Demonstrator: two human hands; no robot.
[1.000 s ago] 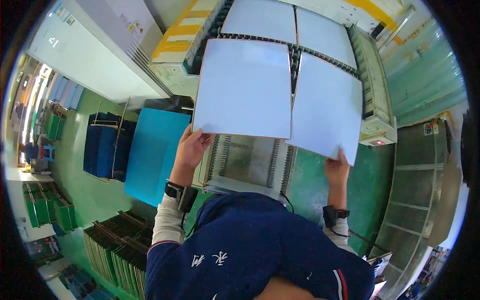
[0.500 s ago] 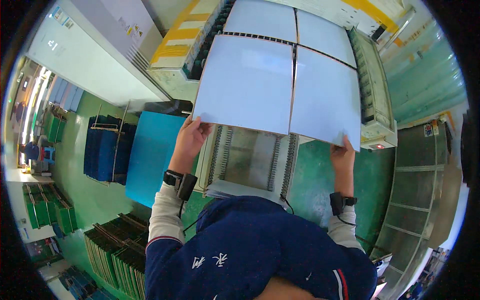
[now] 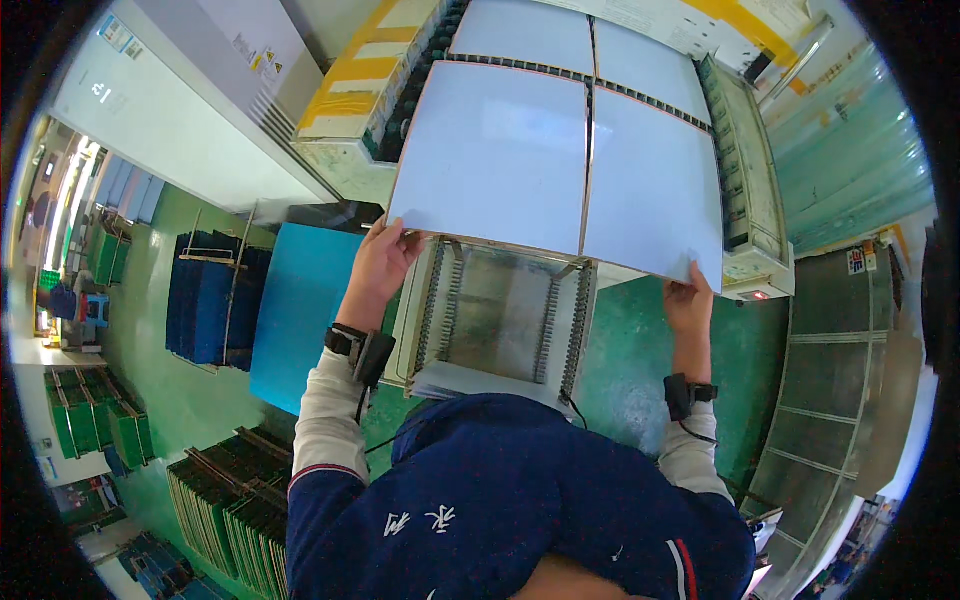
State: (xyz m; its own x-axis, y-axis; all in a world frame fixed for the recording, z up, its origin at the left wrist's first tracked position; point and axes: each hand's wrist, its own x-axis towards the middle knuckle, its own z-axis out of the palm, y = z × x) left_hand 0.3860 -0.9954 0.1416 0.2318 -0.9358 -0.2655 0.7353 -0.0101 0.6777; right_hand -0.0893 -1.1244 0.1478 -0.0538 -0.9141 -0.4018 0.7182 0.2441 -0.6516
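Two white, thin-edged flat panels lie side by side in front of me, with a narrow gap between them. My left hand (image 3: 382, 262) pinches the near left corner of the left panel (image 3: 495, 150), thumb on top and fingers partly hidden beneath. At the near right corner of the right panel (image 3: 655, 180), my right hand (image 3: 689, 300) grips the edge, its fingers mostly under the sheet. Beyond them, two more white panels (image 3: 525, 30) rest on a roller conveyor (image 3: 735, 165), whose dark rollers show in the gaps.
Below the panels stands a slotted rack frame (image 3: 500, 320) close to my body. A blue board (image 3: 305, 315) and a rack of dark panels (image 3: 210, 300) are at left. Stacked green-edged boards (image 3: 235, 500) sit lower left. At right is a metal-framed screen cart (image 3: 835, 370).
Both near panels have slid slightly away from me along the conveyor, my hands going with them. More of the slotted rack shows below. The far panels also moved a little farther off.
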